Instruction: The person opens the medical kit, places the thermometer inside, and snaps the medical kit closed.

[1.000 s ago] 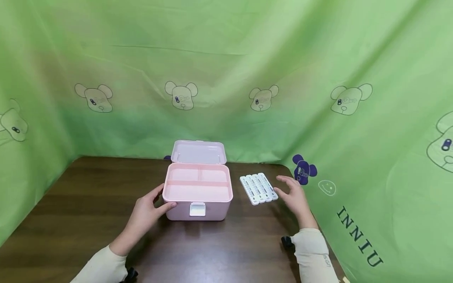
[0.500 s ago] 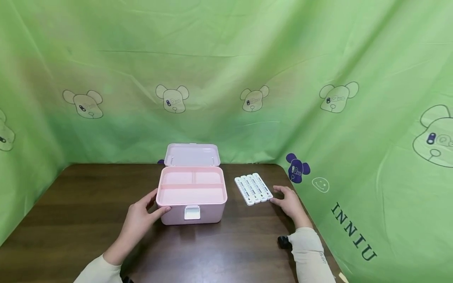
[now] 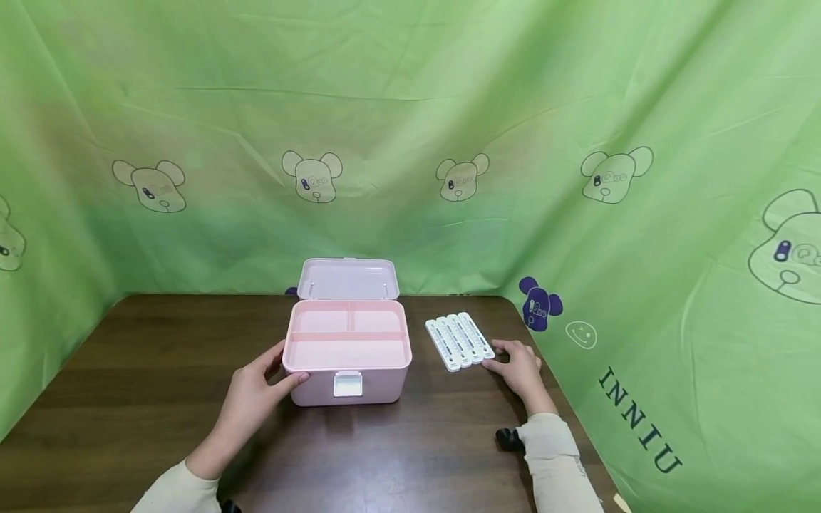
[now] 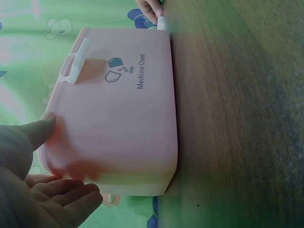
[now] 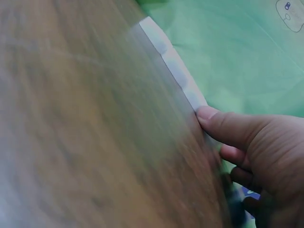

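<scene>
A pink medicine chest (image 3: 340,388) stands on the table with its lid (image 3: 348,279) raised at the back. Its divided tray (image 3: 346,353) shows no contents. My left hand (image 3: 249,395) holds its front left corner, thumb on the front edge and fingers along the side; the left wrist view shows this thumb (image 4: 42,130) at the rim. To the right lie several flat white strips (image 3: 458,342) side by side, with dark printed scales like thermometers. My right hand (image 3: 521,367) grips the near right corner of the rightmost strip, its thumb (image 5: 211,116) against the end.
A dark wooden table (image 3: 179,370) lies under everything. Green cloth (image 3: 398,114) with cartoon bear heads hangs behind and at both sides, close to the table's right edge. A white latch (image 3: 348,385) hangs on the chest's front.
My right hand has moved left and down onto the corner of the white strips. The left hand keeps its hold on the chest. The head view has shifted slightly.
</scene>
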{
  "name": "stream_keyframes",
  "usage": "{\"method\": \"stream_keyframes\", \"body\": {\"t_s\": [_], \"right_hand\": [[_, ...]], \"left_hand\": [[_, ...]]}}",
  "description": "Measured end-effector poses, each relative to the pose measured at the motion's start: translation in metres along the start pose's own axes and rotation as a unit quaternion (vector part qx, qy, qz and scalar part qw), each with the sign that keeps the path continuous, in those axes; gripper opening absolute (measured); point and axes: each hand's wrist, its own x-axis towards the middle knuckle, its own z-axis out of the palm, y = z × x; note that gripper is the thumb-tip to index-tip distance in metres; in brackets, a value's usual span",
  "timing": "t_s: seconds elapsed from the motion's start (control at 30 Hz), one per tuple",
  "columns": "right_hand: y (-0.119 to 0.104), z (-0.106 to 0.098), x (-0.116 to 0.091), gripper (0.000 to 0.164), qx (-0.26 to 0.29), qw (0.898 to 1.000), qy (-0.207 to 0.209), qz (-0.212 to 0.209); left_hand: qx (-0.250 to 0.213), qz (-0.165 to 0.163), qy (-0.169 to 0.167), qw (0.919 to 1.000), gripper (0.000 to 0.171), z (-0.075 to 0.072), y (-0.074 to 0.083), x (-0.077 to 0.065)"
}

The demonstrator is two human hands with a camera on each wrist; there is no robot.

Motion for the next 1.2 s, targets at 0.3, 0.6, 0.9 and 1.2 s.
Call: {"method": "stream_keyframes", "body": {"t_s": [0.3,0.6,0.9,1.2], "right_hand": [[-0.0009,0.0019,0.0027,0.054,-0.027,0.999,0.036,0.007],[-0.0012,0.0014,-0.0006,0.05,-0.044,0.998,0.045,0.011],[-0.0028,0.0019,-0.0024,0.043,-0.039,0.998,0.05,0.027],[-0.0001,0.0007,-0.0005,0.038,-0.091,0.993,0.068,0.038]], "left_hand": [[-0.016,0.001,0.0,0.9999,0.075,0.0013,0.0003,0.0032],[-0.031,0.001,-0.004,0.9995,0.073,0.0026,0.0028,0.0037],[-0.027,-0.009,-0.006,0.9996,0.073,0.0027,0.003,0.0022],[-0.017,-0.013,-0.004,0.9997,0.073,0.0006,0.0029,0.0006]]}}
